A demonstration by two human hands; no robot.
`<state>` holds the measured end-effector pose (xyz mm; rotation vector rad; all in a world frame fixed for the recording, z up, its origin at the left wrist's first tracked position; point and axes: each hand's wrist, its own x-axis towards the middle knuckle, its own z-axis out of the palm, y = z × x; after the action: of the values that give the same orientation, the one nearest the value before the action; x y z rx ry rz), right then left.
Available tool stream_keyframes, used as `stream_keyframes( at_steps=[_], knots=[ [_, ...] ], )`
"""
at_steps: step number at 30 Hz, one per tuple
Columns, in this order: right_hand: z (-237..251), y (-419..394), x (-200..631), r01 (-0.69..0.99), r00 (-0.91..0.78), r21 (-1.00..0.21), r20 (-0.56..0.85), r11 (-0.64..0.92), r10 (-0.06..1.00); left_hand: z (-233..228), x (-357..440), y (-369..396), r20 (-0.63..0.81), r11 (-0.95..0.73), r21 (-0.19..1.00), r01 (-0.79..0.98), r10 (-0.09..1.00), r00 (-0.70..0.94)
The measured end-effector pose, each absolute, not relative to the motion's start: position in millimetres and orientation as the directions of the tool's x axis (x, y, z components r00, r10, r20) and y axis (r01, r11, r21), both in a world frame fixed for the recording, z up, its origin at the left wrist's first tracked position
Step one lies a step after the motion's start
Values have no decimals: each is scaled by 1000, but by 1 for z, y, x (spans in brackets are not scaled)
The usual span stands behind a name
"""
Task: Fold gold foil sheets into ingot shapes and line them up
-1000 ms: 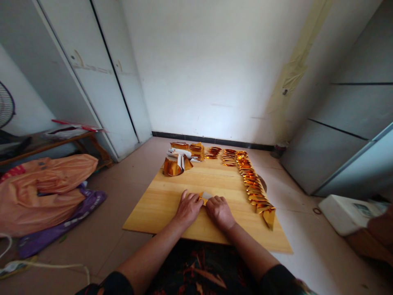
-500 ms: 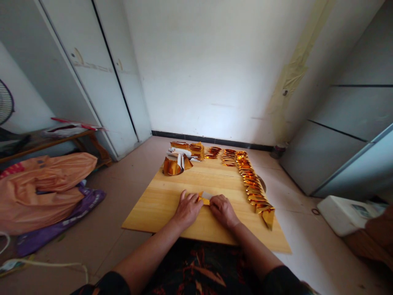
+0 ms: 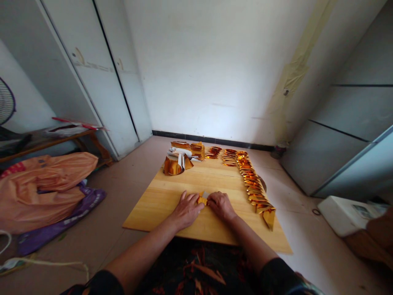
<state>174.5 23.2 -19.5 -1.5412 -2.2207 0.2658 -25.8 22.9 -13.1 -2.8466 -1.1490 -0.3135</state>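
Observation:
A small sheet of gold foil paper (image 3: 202, 200), partly folded and with a grey-white side showing, lies on the wooden board (image 3: 172, 192) between my hands. My left hand (image 3: 188, 209) presses the paper's left part, its fingers bent over the edge. At the other end, my right hand (image 3: 221, 205) is closed with its fingertips pinching the paper. The fingers hide much of the sheet. Along the board's right side runs a row of folded gold foil pieces (image 3: 253, 186), the nearest one standing open in a pointed shape.
Stacks of gold foil paper (image 3: 196, 150), a curled foil bundle (image 3: 172, 166) and short rows of folded foil (image 3: 229, 157) lie at the board's far edge. Orange cloth (image 3: 46, 188) and a purple bag (image 3: 61, 227) are on the floor at left; a white box (image 3: 344, 213) stands right.
My right hand has shifted slightly left, closer to my left hand. Less of the paper's grey-white side shows between them, and the gold strip looks shorter.

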Motion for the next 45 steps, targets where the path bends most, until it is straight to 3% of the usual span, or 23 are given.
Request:
stream_keyframes(
  at_steps=[22,27,32,38,45],
  knots=[
    [-16,32,167,904,-319,-249,149,348,936,-18,-25,14,225,-701,73,709,704,673],
    [-22,33,169,884,-311,-293,214,364,926,-16,-23,14,216,-685,63,726,719,660],
    [-27,36,177,833,-253,-428,270,351,929,-16,-21,13,191,-657,99,747,750,634],
    [-24,41,185,778,-270,-527,211,342,940,-17,-20,12,193,-646,101,756,759,622],
    [-21,39,176,841,-194,-483,150,243,969,-20,-20,13,209,-648,118,753,757,619]
  ],
)
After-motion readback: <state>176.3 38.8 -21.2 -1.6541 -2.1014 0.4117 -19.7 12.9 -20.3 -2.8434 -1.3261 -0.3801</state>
